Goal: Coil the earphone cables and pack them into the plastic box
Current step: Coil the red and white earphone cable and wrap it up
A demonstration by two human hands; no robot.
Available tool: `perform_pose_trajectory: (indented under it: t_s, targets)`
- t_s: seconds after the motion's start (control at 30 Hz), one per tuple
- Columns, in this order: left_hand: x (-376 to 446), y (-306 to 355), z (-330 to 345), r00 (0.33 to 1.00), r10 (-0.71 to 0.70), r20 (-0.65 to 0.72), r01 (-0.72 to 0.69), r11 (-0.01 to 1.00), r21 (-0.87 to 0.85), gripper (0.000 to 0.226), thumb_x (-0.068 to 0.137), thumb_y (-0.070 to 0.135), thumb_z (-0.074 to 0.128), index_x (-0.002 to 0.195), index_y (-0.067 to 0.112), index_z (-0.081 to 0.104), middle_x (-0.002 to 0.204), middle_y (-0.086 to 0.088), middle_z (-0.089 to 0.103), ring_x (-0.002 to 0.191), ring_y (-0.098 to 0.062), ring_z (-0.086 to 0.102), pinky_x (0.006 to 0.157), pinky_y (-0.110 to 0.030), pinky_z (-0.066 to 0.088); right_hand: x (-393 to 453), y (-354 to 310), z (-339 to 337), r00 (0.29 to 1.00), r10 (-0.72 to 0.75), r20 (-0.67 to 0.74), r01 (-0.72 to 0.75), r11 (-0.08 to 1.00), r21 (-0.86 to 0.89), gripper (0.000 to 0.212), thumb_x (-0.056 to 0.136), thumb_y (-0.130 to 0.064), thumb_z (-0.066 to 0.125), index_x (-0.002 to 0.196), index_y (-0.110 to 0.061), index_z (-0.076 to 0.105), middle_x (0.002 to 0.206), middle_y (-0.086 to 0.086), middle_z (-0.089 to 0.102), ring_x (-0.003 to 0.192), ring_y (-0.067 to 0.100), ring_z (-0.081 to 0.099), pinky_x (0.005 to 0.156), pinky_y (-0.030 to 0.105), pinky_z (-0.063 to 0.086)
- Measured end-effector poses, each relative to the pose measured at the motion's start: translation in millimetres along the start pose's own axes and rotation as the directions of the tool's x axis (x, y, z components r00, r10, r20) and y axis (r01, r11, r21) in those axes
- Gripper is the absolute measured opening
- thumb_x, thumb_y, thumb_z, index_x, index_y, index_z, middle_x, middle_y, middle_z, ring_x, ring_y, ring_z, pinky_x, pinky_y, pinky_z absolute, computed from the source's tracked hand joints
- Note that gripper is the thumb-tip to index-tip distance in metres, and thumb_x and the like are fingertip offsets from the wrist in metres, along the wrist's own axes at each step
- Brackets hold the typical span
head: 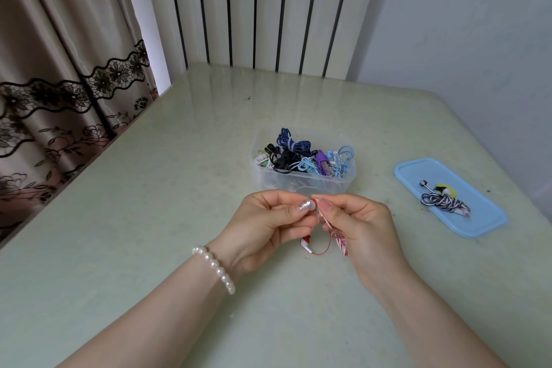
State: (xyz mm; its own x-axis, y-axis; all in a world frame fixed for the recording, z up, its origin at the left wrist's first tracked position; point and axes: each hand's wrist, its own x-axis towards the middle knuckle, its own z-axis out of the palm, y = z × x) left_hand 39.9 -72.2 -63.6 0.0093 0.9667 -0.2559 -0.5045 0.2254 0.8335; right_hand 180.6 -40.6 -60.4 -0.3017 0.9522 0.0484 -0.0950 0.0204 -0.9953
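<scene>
Both hands meet above the counter (149, 218), forearms angled inward. The left hand (265, 224) and right hand (361, 227) each pinch the red-and-white earphone cable (324, 243), just before the plastic box (301, 182).

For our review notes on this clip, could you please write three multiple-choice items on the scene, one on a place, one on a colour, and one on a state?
1. Where does the black-and-white striped earphone bundle lie?
A. in the plastic box
B. on the blue lid
C. in the left hand

2. What colour is the cable of the earphones held in the hands?
A. red and white
B. green
C. black

3. What state is the plastic box in?
A. closed with its lid
B. open and empty
C. open with coiled cables inside

Answers:
1 B, the bundle rests on the blue lid, right of the box.
2 A, a red loop and a red-and-white striped length hang between the left hand and the right hand.
3 C, the lid lies apart on the table and coloured cables fill the box.
</scene>
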Motion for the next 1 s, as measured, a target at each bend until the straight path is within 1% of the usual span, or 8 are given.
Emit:
perform_pose_trajectory:
  t_s: [0.17,0.37,0.5,0.6,0.67,0.77,0.93,1.0]
  targets:
    - [0.5,-2.0,0.5,0.996,0.075,-0.04,-0.073,0.995,0.071,0.017,0.059,0.005,0.066,0.074,-0.003,0.063,0.058,-0.012,0.067,0.052,-0.014,0.066,0.049,-0.02,0.054,-2.6,-1.6,2.0,0.997,-0.066,0.032,0.067,0.997,-0.028,0.01,0.072,-0.008,0.071,0.075,-0.017,0.072,0.061,0.001,0.07,0.057,0.007,0.062,0.056,0.016,0.046]
    - [-1.0,-4.1,3.2,0.994,0.097,-0.05,-0.094,0.993,0.071,0.006,0.059,0.004,0.065,0.063,0.001,0.069,0.059,-0.013,0.068,0.052,-0.015,0.067,0.049,-0.02,0.054,-0.1,2.3,0.1,0.992,-0.13,-0.001,0.129,0.985,-0.113,0.015,0.069,-0.013,0.073,0.07,-0.028,0.075,0.067,0.005,0.072,0.061,0.019,0.06,0.059,0.024,0.049]
    - [-0.8,-3.6,2.4,0.999,0.032,-0.043,-0.03,0.999,0.038,0.008,0.064,0.003,0.063,0.061,0.003,0.07,0.058,-0.011,0.068,0.051,-0.013,0.066,0.048,-0.019,0.054,0.4,0.0,-0.2,0.99,-0.135,0.044,0.139,0.985,-0.099,0.03,0.075,0.002,0.064,0.066,-0.025,0.073,0.059,-0.004,0.069,0.052,0.005,0.057,0.055,0.014,0.045]
    - [-0.5,-2.7,1.0,0.998,-0.058,-0.02,0.057,0.998,-0.036,0.019,0.073,-0.001,0.058,0.061,0.004,0.072,0.057,-0.01,0.068,0.051,-0.011,0.066,0.048,-0.019,0.054,-0.4,-3.6,0.3,0.985,-0.145,0.096,0.154,0.983,-0.097,0.022,0.076,0.005,0.062,0.073,-0.015,0.07,0.056,-0.009,0.068,0.051,-0.001,0.059,0.054,0.009,0.044]
    - [0.1,-3.2,1.3,0.996,-0.093,0.004,0.093,0.993,-0.076,0.017,0.072,0.0,0.058,0.064,0.003,0.073,0.06,-0.009,0.069,0.054,-0.011,0.067,0.05,-0.02,0.055,0.7,-3.2,-2.8,0.98,-0.168,0.104,0.181,0.975,-0.131,0.016,0.074,-0.002,0.065,0.074,-0.017,0.072,0.061,-0.007,0.07,0.056,0.003,0.062,0.057,0.012,0.046]
    - [2.3,-2.7,3.5,0.996,-0.086,0.016,0.087,0.992,-0.089,0.018,0.08,-0.001,0.055,0.074,0.0,0.072,0.067,-0.011,0.071,0.061,-0.013,0.07,0.058,-0.022,0.058,3.5,-0.6,-7.0,0.98,-0.195,0.048,0.201,0.962,-0.186,0.014,0.069,-0.019,0.068,0.07,-0.031,0.075,0.07,0.0,0.072,0.066,0.017,0.065,0.063,0.025,0.052]
    - [2.6,-2.2,1.7,1.0,-0.005,-0.021,0.006,0.999,0.034,0.011,0.072,0.008,0.062,0.076,0.002,0.071,0.067,-0.009,0.071,0.06,-0.013,0.068,0.06,-0.023,0.058,5.9,6.1,-8.8,0.977,-0.211,0.015,0.208,0.947,-0.244,0.037,0.076,-0.003,0.068,0.068,-0.038,0.073,0.069,0.0,0.071,0.064,0.016,0.061,0.062,0.027,0.05]
    - [3.2,-3.0,-1.5,0.998,0.032,-0.051,-0.028,0.997,0.077,0.009,0.076,0.001,0.061,0.079,-0.001,0.069,0.065,-0.009,0.07,0.057,-0.012,0.067,0.058,-0.021,0.057,5.7,7.4,-7.8,0.974,-0.219,0.049,0.224,0.934,-0.277,0.038,0.078,-0.002,0.066,0.069,-0.038,0.072,0.068,-0.003,0.07,0.063,0.009,0.061,0.06,0.019,0.049]
